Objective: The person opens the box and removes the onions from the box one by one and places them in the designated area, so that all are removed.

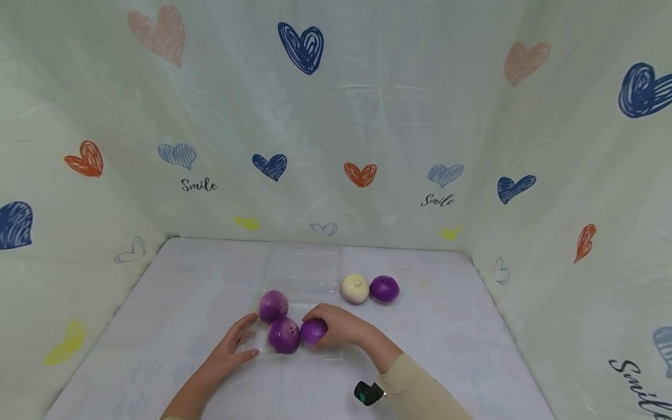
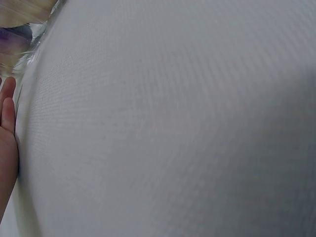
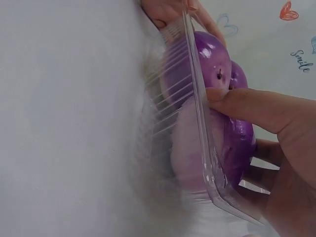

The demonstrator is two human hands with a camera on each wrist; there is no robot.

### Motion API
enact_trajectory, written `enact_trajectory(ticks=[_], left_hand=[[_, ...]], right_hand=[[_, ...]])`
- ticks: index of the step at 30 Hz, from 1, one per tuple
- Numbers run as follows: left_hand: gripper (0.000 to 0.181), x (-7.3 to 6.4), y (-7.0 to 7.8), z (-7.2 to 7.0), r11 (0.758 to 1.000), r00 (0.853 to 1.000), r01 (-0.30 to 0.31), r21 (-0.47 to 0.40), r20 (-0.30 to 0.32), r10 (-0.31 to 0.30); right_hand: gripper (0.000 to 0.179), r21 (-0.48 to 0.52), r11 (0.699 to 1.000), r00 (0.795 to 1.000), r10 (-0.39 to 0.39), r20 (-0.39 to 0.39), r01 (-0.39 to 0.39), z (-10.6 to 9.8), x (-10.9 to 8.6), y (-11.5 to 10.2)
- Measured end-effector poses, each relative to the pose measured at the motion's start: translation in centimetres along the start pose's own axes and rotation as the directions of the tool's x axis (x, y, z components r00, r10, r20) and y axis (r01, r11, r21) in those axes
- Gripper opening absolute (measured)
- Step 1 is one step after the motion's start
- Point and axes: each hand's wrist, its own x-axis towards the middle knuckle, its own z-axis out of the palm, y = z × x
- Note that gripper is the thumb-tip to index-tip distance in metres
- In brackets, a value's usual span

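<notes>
A clear plastic clamshell box (image 1: 331, 354) lies on the table with its lid (image 1: 301, 265) folded back. Inside are two purple onions, a rear one (image 1: 273, 306) and a front one (image 1: 284, 335). My right hand (image 1: 336, 326) grips a third purple onion (image 1: 314, 332) at the right of the box. In the right wrist view this onion (image 3: 239, 148) sits within the box wall, thumb over the rim and fingers behind. My left hand (image 1: 233, 344) rests at the box's left side, thumb and fingers spread. Only part of the left hand (image 2: 7, 143) shows in the left wrist view.
Right of the lid, a whitish onion (image 1: 354, 289) and another purple onion (image 1: 385, 289) stand side by side on the white-covered table (image 1: 436, 338). A small black device (image 1: 368, 394) sits beside my right sleeve. A heart-patterned curtain (image 1: 388, 116) encloses the back and sides.
</notes>
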Motion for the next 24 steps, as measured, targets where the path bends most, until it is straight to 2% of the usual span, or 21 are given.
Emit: enact_trajectory(ticks=[8, 24], left_hand=[[0.08, 0.0, -0.1, 0.0, 1.0, 1.0, -0.002, 0.021, -0.006, 0.002], [0.08, -0.2, 0.1, 0.0, 1.0, 1.0, -0.009, 0.018, 0.0, 0.009]], right_hand=[[0.057, 0.02, 1.0, 1.0, 0.004, -0.006, -0.004, 0.4, 1.0, -0.7], [0.054, 0.05, 0.998, 0.999, -0.042, -0.023, 0.043, 1.5, 3.2, -4.4]])
